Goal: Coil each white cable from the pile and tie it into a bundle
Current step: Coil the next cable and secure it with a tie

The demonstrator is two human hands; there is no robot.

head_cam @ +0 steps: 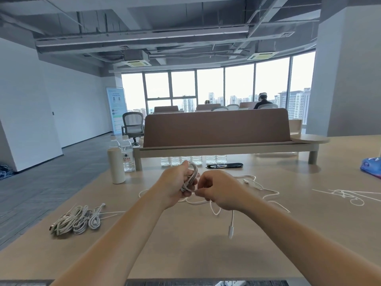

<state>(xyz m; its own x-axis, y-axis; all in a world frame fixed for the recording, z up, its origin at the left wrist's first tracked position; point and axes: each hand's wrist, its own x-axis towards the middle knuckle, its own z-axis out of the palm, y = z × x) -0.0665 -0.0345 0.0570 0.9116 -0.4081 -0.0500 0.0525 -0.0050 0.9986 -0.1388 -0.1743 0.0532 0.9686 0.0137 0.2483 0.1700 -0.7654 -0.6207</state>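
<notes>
My left hand [175, 186] grips a coiled white cable [190, 178] held above the middle of the table. My right hand [216, 188] pinches the same cable right next to the coil. A loose end with a white plug [231, 231] hangs down below my right hand. Behind and around my hands lie loose white cables [255, 185] spread on the wooden table [185, 254]. Several coiled white cable bundles [77, 218] lie together at the left of the table.
A white bottle [116, 166] and clear water bottles [126, 154] stand at the back left. A raised shelf with a brown divider [216, 129] crosses the back, small bottles and a black object [224, 166] under it. White ties [346, 197] lie at right, a blue bag [371, 167] beyond.
</notes>
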